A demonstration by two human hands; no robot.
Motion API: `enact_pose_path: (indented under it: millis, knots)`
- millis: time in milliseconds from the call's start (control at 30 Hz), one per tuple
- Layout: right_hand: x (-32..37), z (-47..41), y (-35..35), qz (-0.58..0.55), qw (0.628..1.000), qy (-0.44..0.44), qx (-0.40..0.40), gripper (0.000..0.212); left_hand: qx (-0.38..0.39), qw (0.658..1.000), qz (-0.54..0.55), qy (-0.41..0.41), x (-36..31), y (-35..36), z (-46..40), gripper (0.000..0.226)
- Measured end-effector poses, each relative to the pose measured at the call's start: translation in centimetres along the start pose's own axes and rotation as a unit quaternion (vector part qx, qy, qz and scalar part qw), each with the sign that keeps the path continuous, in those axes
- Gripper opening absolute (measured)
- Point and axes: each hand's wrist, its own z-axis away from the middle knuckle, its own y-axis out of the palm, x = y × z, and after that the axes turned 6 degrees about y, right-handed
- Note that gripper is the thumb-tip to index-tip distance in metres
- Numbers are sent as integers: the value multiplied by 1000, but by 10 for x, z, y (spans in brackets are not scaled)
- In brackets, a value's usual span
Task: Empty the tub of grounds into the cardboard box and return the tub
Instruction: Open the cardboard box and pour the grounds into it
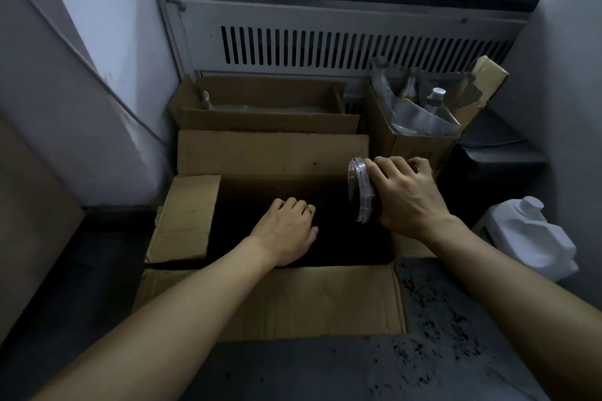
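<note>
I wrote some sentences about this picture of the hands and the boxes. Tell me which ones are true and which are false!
1. The right hand holds the tub tipped on its side over the open cardboard box. True.
2. The left hand grips the tub too. False: it holds nothing and hangs over the box's dark inside.
3. Dark specks lie on the floor to the right of the box. True.
4. A white jug stands inside the box. False: it sits on the floor at the right, outside it.
5. The box's flaps are closed. False: they are folded open.
</note>
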Motion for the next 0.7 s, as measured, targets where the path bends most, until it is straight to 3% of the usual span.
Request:
enact_pose_path:
  millis: [500, 700]
  knots:
    - [20, -14, -11, 122, 985, -91, 83, 92, -4, 1000, 13, -4, -1, 5, 0, 51]
    - [39, -19, -16, 160, 974, -123, 98, 80, -1, 1000, 7, -3, -3, 4, -2, 52]
